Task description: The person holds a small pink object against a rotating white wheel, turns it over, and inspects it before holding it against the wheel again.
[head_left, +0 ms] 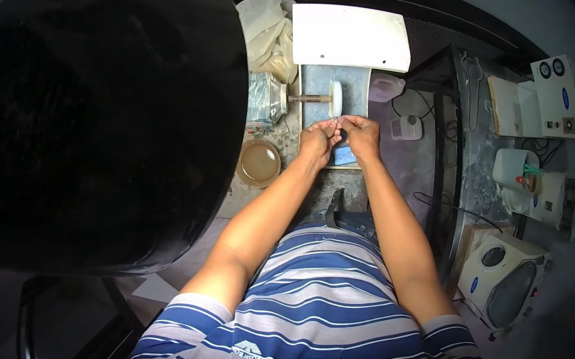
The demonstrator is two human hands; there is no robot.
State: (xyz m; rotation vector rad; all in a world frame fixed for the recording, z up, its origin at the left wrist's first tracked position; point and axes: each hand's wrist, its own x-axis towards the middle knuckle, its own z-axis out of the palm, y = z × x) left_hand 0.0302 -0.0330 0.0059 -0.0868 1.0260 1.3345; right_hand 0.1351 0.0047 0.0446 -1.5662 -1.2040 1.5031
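Note:
Both hands meet just below a white polishing wheel, which sits on a metal shaft coming from a plastic-wrapped motor. My left hand is closed, its fingertips pinched together. My right hand also pinches at the same spot, touching or almost touching the left fingertips. Whatever lies between them is too small to make out. Under the hands is a shallow tray with a pale frame. A blue block rests in it near the right wrist.
A brown bowl stands left of my left forearm. Above the tray is a white panel, with crumpled plastic bags beside it. A large black shape blocks the left side. White machines stand along the right bench.

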